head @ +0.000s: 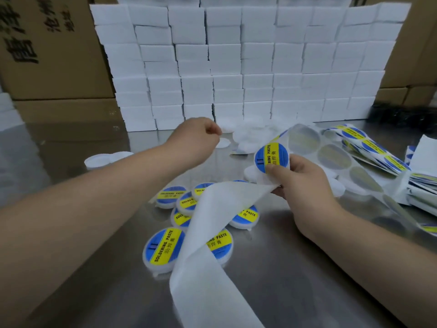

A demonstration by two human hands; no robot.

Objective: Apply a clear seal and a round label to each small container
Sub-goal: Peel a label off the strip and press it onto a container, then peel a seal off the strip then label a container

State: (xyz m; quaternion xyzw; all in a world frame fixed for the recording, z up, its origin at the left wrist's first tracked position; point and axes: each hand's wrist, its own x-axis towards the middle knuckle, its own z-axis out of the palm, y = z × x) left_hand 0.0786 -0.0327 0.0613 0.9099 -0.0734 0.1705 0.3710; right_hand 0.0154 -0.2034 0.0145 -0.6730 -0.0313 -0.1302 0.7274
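My right hand (pixel 300 183) grips a white backing strip (pixel 212 233) and holds a round blue-and-yellow "Soldering Paste" label (pixel 272 157) at its top under my thumb. The strip trails down toward me. My left hand (pixel 201 136) reaches forward with curled fingers over a loose pile of white round seals (pixel 248 133); whether it pinches one I cannot tell. Several small white containers with labels (pixel 165 247) lie on the steel table between my arms. Plain white containers (pixel 97 160) sit at the left.
A wall of stacked white boxes (pixel 236 67) stands across the back, with brown cartons (pixel 47 55) behind at the left. Label strips and spent backing with round holes (pixel 335 157) are heaped at the right. The steel table (pixel 94 256) has bare surface at the near left.
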